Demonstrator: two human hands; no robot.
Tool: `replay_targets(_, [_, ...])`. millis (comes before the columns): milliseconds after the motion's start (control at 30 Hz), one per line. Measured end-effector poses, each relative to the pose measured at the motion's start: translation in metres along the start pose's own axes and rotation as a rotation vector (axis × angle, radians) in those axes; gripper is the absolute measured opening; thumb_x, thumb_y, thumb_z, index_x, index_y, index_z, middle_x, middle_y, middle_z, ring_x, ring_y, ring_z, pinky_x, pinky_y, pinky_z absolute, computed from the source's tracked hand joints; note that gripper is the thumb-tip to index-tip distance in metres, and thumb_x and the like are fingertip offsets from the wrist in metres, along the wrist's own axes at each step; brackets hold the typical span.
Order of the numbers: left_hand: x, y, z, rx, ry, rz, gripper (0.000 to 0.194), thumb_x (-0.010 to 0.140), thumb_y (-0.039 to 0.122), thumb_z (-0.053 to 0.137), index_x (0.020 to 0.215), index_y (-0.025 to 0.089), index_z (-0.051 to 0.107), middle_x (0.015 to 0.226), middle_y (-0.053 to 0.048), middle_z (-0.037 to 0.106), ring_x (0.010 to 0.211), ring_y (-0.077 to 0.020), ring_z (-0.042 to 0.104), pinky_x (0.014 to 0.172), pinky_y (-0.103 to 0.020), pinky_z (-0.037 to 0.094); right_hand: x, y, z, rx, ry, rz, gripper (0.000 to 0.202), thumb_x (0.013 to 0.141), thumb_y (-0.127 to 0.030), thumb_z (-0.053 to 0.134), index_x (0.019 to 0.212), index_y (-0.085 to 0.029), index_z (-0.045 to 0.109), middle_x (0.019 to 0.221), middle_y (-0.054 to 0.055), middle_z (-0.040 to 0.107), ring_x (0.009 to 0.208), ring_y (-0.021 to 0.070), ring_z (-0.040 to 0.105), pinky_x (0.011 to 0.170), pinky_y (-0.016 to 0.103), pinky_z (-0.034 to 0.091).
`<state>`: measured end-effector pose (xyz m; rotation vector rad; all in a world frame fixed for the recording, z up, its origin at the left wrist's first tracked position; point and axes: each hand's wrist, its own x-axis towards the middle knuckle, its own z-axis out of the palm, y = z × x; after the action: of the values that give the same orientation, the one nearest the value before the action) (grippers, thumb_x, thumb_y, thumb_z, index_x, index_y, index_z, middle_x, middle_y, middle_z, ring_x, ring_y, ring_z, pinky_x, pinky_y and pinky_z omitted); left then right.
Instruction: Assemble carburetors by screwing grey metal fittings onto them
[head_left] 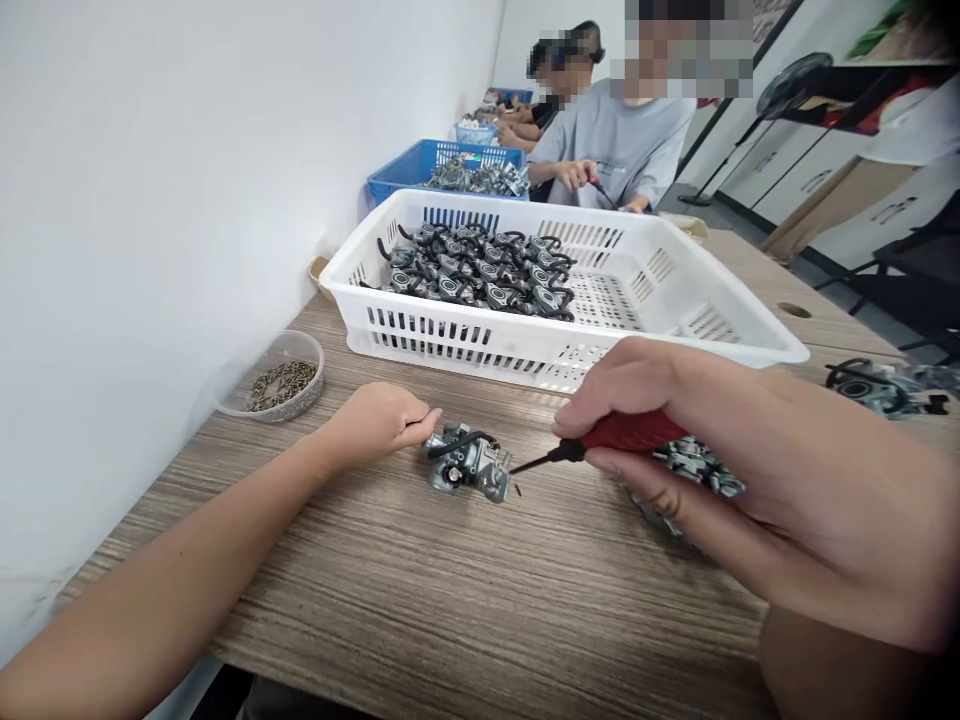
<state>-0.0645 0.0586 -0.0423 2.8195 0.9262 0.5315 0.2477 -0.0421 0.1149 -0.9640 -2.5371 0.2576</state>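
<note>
On the wooden table lies a small metal carburetor [466, 462] with a short black hose along its top. My left hand [382, 422] is closed on its left end, thumb and fingers pinching it. A red-handled screwdriver [630, 432] is gripped in my right hand [720, 450], its dark shaft pointing left. The tip reaches the carburetor's right end; whether it touches is too small to tell. A tiny dark piece [517, 491] shows just beside that end. Partly hidden behind my right hand are more metal carburetor parts [697, 465].
A white plastic crate [450, 345] with rows of carburetors stands behind my hands. To the left, a clear tub [281, 400] holds small brass-coloured screws. More carburetors [885, 388] lie at right. A blue crate [390, 180] and a co-worker [615, 130] with a screwdriver are farther back.
</note>
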Motion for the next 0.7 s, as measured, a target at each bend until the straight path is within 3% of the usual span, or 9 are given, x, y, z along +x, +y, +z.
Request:
replay_targets(167, [0.001,-0.004,0.001,-0.048,-0.073,-0.080,0.055,0.112,0.039,0.044,0.062,0.019,0.053,0.059,-0.001,0.060,0.058,-0.0147,0.048,0.063,-0.034,0.026,0.005,0.003,0.001,-0.179,0.101,-0.070,0.009,0.107,-0.038,0.063,0.111,-0.031,0.067,0.098,0.002,0.074,0.069,0.0205,0.067,0.054,0.035,0.048])
replay_targets(267, [0.002,-0.004,0.001,-0.063,-0.085,-0.089,0.055,0.112,0.039,0.044,0.062,0.019,0.053,0.059,-0.001,0.059,0.059,-0.0149,0.047,0.063,-0.034,0.026,0.007,0.011,0.006,-0.282,0.191,-0.007,0.017,0.105,-0.047,0.067,0.104,-0.030,0.064,0.082,0.001,0.071,0.058,0.0207,0.061,0.048,0.036,0.038])
replay_targets(333, [0.002,-0.004,0.001,-0.079,-0.090,-0.088,0.055,0.112,0.039,0.044,0.062,0.019,0.053,0.059,0.000,0.059,0.059,-0.0148,0.047,0.063,-0.034,0.027,0.007,0.017,0.009,-0.226,0.190,0.058,0.021,0.104,-0.048,0.067,0.110,-0.030,0.059,0.092,0.004,0.072,0.069,0.0251,0.066,0.053,0.038,0.043])
replay_targets(467, [0.002,-0.005,0.001,-0.082,-0.084,-0.092,0.055,0.112,0.038,0.044,0.061,0.019,0.051,0.058,0.000,0.057,0.057,-0.0144,0.045,0.062,-0.034,0.026,0.009,0.023,0.010,0.002,0.111,0.065,0.021,0.103,-0.032,0.064,0.119,-0.030,0.051,0.122,0.011,0.067,0.103,0.0313,0.068,0.074,0.043,0.058])
replay_targets(567, [0.002,-0.004,0.001,-0.088,-0.072,-0.089,0.055,0.112,0.037,0.045,0.060,0.020,0.051,0.057,0.001,0.056,0.056,-0.0143,0.044,0.062,-0.034,0.026,0.011,0.020,0.006,0.048,0.067,0.047,0.014,0.104,-0.027,0.061,0.116,-0.029,0.054,0.115,0.009,0.068,0.099,0.0291,0.069,0.078,0.043,0.058])
replay_targets(633, [0.003,-0.004,0.001,-0.100,-0.071,-0.093,0.055,0.112,0.037,0.047,0.060,0.020,0.051,0.057,0.001,0.056,0.055,-0.0142,0.043,0.061,-0.034,0.025,0.012,0.017,0.005,-0.019,0.086,0.021,0.007,0.106,-0.032,0.065,0.107,-0.028,0.059,0.103,0.006,0.069,0.087,0.0256,0.068,0.070,0.039,0.055])
replay_targets(700, [0.003,-0.003,0.001,-0.110,-0.077,-0.104,0.054,0.111,0.036,0.047,0.059,0.020,0.050,0.057,0.001,0.056,0.056,-0.0141,0.043,0.061,-0.034,0.025,0.013,0.016,0.005,-0.129,0.161,-0.023,0.018,0.104,-0.039,0.071,0.096,-0.027,0.061,0.088,0.003,0.066,0.073,0.0213,0.063,0.059,0.036,0.047])
